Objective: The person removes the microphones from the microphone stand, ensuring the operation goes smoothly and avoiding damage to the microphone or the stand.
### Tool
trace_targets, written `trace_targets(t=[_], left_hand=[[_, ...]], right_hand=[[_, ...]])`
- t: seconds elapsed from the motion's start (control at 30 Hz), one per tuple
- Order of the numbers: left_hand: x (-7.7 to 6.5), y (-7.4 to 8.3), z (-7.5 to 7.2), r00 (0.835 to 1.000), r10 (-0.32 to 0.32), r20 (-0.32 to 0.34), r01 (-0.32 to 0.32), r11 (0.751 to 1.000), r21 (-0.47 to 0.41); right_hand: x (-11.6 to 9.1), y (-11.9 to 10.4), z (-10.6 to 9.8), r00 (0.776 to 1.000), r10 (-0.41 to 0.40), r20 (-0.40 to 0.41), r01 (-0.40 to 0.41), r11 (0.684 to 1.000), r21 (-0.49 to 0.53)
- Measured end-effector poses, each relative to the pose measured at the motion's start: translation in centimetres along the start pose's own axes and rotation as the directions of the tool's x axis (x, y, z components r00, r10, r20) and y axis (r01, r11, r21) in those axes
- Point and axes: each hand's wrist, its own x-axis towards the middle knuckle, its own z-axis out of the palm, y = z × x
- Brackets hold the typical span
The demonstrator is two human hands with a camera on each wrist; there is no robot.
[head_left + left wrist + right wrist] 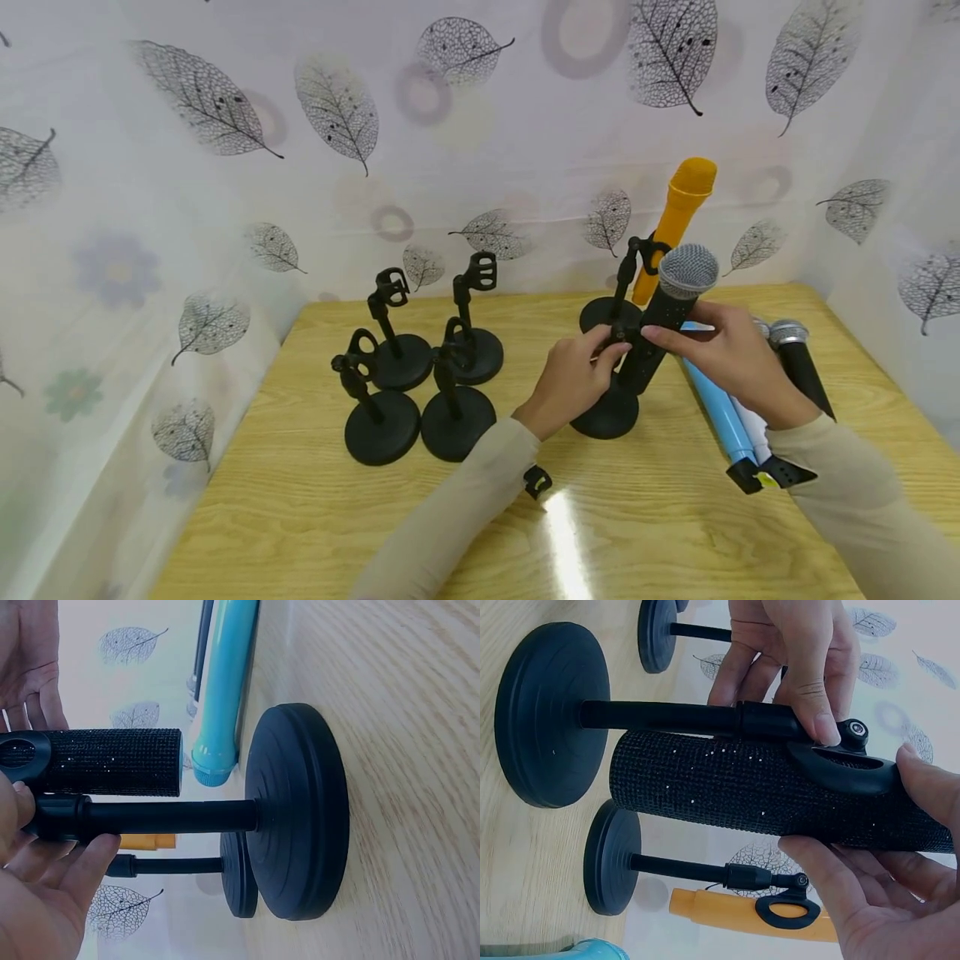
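A black microphone [658, 323] with a silver mesh head leans upward through the clip [847, 771] of a black desktop microphone stand [609, 417]. My left hand [570, 379] grips the stand's upper post, its thumb close to the clip's hinge in the right wrist view. On the other side, my right hand [731, 358] holds the microphone's speckled body between thumb and fingers, just below the mesh head. The microphone's lower end [169, 761] hangs beside the post, above the round base [296, 817]. Behind it, an orange microphone [678, 212] sits in another stand's clip.
Several black stands [382, 429] with no microphones stand grouped on the left of the wooden table [300, 533]. To the right lie a light blue microphone [712, 400], a white one [752, 425] and a black one [804, 371]. A leaf-print sheet [525, 150] hangs behind.
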Motion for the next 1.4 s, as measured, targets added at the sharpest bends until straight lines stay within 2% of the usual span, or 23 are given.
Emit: trace_targets(t=[0.53,0.7,0.97,1.23,1.4], left_hand=[[-2.4,0.0,-1.7,1.0,-0.027,-0.006,0.026,0.999,-0.026],[-3.4,-0.2,-2.4,1.0,-0.017,-0.021,0.017,1.0,-0.023],[-4.9,0.0,-3.4,0.999,-0.012,-0.03,0.011,1.0,-0.028],[-6.2,-0.1,-4.0,1.0,-0.007,-0.029,0.006,1.0,-0.028],[-6.9,0.0,-4.4,0.999,-0.006,-0.044,0.004,0.999,-0.033]], right_hand=[[-0.7,-1.1,1.9,0.997,-0.08,-0.011,0.08,0.997,0.0],[-1.0,-1.5,2.7,0.995,-0.099,-0.02,0.099,0.995,-0.008],[-1.5,-1.9,4.2,0.973,-0.221,-0.071,0.223,0.975,0.01],[-1.9,-2.4,5.1,0.96,-0.274,-0.054,0.276,0.96,0.054],[-2.3,-2.7,5.4,0.96,-0.275,-0.05,0.277,0.96,0.031]])
